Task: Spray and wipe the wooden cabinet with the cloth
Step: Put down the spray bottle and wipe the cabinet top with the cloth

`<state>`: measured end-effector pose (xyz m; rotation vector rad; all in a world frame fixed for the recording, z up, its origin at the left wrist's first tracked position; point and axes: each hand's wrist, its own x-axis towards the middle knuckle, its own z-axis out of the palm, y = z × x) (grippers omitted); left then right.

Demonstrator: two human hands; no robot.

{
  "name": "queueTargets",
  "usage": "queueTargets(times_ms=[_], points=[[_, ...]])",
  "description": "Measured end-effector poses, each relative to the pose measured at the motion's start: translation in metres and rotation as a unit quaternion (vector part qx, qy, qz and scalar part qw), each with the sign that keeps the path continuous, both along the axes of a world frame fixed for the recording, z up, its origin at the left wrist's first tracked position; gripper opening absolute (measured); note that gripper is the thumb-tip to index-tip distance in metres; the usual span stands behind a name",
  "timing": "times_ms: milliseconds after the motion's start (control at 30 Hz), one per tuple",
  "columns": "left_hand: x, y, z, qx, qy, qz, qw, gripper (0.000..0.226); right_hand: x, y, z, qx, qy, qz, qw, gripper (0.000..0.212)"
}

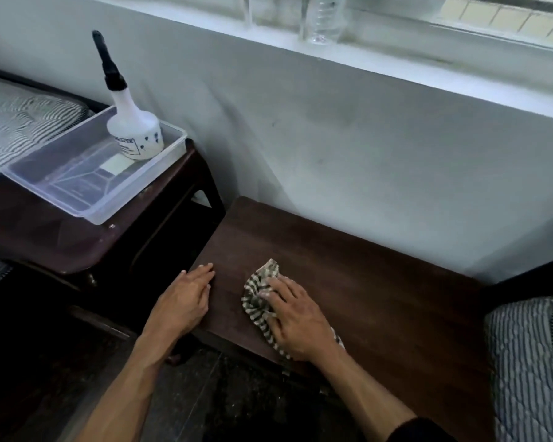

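- Right now the cloth (260,293), a striped rag bunched into a wad, lies under the person's right hand (296,320) on the top of the wooden cabinet (380,301), near its front left corner.
- That right hand is spread nearly flat, fingers splayed over the rag and pressing it down rather than closing around it; part of the rag pokes out ahead of the fingertips and a bit trails back by the wrist.
- Beside it, the left hand (186,298) rests flat and open on the left edge of the top, holding nothing, and seems to be steadying the person.
- From the right hand, the long stretch of dark top runs away to the right and slightly toward the person, along the wall; almost all of the bare wood lies on that side, so I judge the wiping will have to travel rightward, and the right hand is the one placed for it.
- Whether the wood is wet I cannot tell; no droplets show.
- Farther out, up and to the left of both hands, the spray bottle (134,129) stands upright in a clear plastic tray (90,199) on a second dark table (58,244), well apart from the hands and nearer the left one.
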<state>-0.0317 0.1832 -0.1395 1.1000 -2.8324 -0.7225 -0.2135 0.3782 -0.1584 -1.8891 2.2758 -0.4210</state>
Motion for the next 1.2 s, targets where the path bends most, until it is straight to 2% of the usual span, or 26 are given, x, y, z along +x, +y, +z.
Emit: queueTargets(times_ms=[133,267,467,533,633,733,800,833,900,1033,1100,1200], points=[[0.002,0.005,0.007,0.002,0.004,-0.012,1.000,0.045,-0.022,-0.043,0.001,-0.027,0.015,-0.099,0.995,0.043],[0.016,-0.007,0.033,-0.036,0.052,-0.007,0.998,0.068,-0.049,-0.098,0.001,-0.019,0.028,-0.204,0.978,0.045],[0.033,-0.061,0.082,-0.139,0.118,0.042,0.982,0.048,-0.045,-0.184,0.005,0.025,-0.003,-0.303,0.953,0.053],[0.033,-0.076,0.087,-0.143,0.121,0.031,0.982,0.047,-0.022,-0.204,0.006,0.022,-0.010,-0.273,0.962,0.054],[0.031,-0.090,0.087,-0.144,0.128,0.011,0.981,0.050,0.032,-0.197,0.003,-0.013,0.014,-0.138,0.990,0.052],[0.034,-0.103,0.080,-0.137,0.123,-0.008,0.983,0.053,0.085,-0.134,0.006,-0.009,-0.006,0.000,1.000,0.048],[0.035,-0.109,0.077,-0.136,0.119,-0.012,0.983,0.052,0.077,-0.094,0.001,-0.003,-0.014,0.037,0.999,0.045],[0.035,-0.111,0.076,-0.135,0.116,-0.015,0.984,0.052,0.060,-0.084,-0.003,-0.010,-0.009,0.017,1.000,0.045],[0.035,-0.111,0.076,-0.134,0.105,-0.021,0.985,0.054,0.018,-0.084,-0.007,-0.006,-0.003,-0.089,0.996,0.048],[0.035,-0.111,0.076,-0.121,0.108,-0.019,0.987,0.052,-0.037,-0.153,-0.003,-0.013,0.012,-0.283,0.959,0.052],[0.035,-0.110,0.077,-0.112,0.111,-0.017,0.987,0.048,-0.039,-0.192,0.000,0.013,0.012,-0.317,0.948,0.053],[0.035,-0.109,0.078,-0.111,0.110,-0.012,0.988,0.048,-0.015,-0.227,0.001,0.027,0.015,-0.272,0.962,0.050]])
